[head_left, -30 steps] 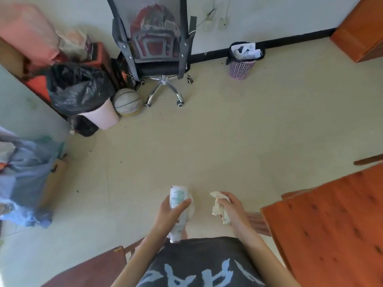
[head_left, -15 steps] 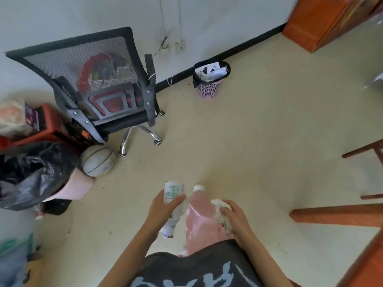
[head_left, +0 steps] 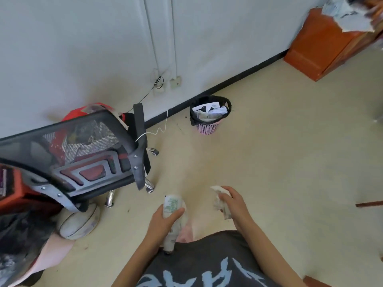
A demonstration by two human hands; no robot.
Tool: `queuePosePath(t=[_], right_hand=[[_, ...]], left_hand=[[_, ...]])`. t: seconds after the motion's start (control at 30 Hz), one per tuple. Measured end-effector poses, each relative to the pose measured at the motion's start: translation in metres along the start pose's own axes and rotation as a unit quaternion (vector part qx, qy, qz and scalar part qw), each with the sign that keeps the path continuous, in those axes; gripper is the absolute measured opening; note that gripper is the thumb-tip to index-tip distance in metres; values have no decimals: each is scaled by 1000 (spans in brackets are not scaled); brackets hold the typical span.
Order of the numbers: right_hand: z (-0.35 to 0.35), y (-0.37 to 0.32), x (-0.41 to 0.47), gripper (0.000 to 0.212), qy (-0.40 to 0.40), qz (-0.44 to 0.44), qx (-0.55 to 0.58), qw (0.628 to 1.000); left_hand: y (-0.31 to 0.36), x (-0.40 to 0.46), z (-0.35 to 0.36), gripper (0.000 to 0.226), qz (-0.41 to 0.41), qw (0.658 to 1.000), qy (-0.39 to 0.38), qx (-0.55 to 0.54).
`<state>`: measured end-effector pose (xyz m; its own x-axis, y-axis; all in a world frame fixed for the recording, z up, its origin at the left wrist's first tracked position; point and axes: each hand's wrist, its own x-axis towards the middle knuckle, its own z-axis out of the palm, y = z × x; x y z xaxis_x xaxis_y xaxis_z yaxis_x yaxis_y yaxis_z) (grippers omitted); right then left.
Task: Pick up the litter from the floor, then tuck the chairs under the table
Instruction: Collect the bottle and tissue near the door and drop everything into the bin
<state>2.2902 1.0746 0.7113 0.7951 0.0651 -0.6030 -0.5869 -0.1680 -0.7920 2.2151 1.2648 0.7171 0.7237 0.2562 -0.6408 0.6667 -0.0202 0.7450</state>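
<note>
Head view: my left grip [head_left: 165, 217] clamps the white bottle [head_left: 173, 212] upright, my right grip [head_left: 233, 204] clamps crumpled paper [head_left: 220, 200], and the pink bin [head_left: 209, 120] lies far ahead, nearer my right.

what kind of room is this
Probably a lived-in study or home office corner: a mesh-backed office chair on castors, a small pink wastebasket full of paper by the wall, and an orange wooden cabinet on a bare cream floor.
</note>
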Motion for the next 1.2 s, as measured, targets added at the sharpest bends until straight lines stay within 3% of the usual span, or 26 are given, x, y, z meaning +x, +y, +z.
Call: queuePosePath(t=[0.23, 0.5, 0.7, 0.83, 0.97, 1.03, 1.13, 1.2], right_hand=[[3, -60, 119, 16, 47, 33, 30, 998], [3, -155, 227, 17, 88, 40, 42, 994], [-14, -219, 338, 18, 60, 33, 7, 998], [-30, -265, 433, 20, 23, 22, 13, 999], [-40, -304, 526, 46, -20, 30, 14, 999], [-41, -315, 567, 57, -39, 46, 7, 998], [-39, -320, 627, 56, -69, 48, -2, 996], [-37, -316, 673, 57, -76, 34, -21, 996]], left_hand=[[127, 157, 15, 34, 28, 995, -86, 44], [266, 282, 40, 29, 50, 988, -134, 66], [323, 375, 76, 22, 30, 991, -117, 55], [365, 451, 110, 35, 29, 996, -68, 54], [404, 533, 142, 21, 49, 996, -41, 69], [414, 575, 154, 34, 42, 997, -39, 60], [414, 643, 169, 68, 26, 997, -39, 56], [409, 690, 178, 74, 7, 998, -49, 27]])
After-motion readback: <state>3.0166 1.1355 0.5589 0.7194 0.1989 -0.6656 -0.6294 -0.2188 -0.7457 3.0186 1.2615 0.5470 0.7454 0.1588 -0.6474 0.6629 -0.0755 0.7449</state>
